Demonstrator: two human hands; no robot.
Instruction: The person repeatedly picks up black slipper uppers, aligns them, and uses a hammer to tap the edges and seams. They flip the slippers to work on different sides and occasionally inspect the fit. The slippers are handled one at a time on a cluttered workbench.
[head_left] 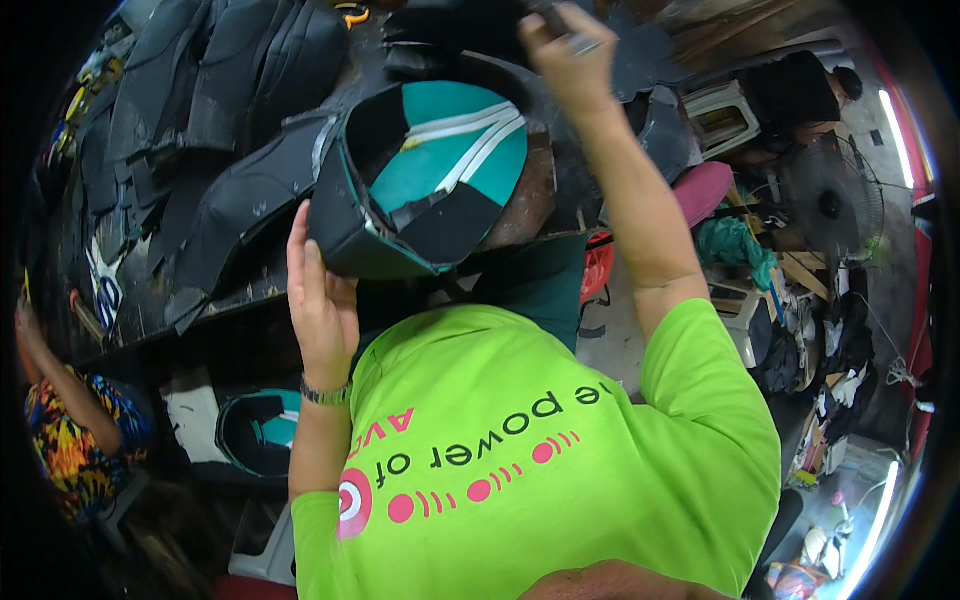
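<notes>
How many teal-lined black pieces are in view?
2: one teal-lined piece at the left hand, a second piece left of the left forearm. Others may be hidden.

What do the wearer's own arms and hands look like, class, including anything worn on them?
Short, bright lime-green sleeves cover the upper arms; both forearms are bare. The left hand and right hand wear no gloves. A dark, linked-looking band circles the left wrist; the right wrist has none.

The green shirt [620, 500] is bearing upside-down printing: a line of dark lettering [456, 455], with pink letters [392, 428] above its left end. Below, a pink ringed emblem [353, 503] and pink dots [480, 490] are accompanying it.
</notes>
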